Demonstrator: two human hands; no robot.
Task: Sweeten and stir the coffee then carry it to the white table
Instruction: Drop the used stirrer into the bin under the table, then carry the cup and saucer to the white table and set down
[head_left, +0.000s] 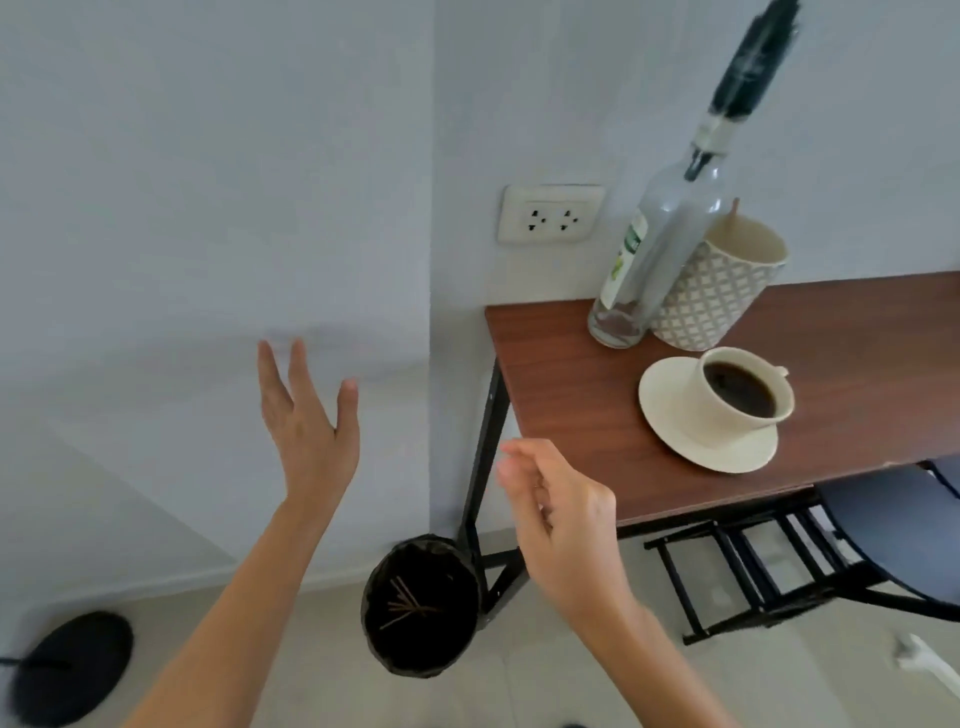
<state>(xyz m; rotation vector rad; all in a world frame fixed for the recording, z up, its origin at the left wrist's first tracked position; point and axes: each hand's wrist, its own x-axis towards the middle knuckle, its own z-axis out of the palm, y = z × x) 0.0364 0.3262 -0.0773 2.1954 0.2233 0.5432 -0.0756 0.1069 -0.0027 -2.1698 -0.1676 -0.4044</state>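
A cream cup of black coffee (744, 388) stands on a cream saucer (675, 415) near the front of a brown wooden table (561, 374). Behind it are a clear glass bottle (654, 249) with a black pourer and a patterned mug (722, 291) holding a wooden stick. My left hand (306, 415) is raised left of the table, palm open, fingers spread, empty. My right hand (561, 509) hovers by the table's front left corner, fingers loosely curled, holding nothing that I can see.
A black waste bin (421, 608) with several used wooden sticks sits on the floor by the table leg. A dark chair (893, 530) is tucked under the table at right. A wall socket (550, 213) is behind the table. A black round base (72, 665) lies at bottom left.
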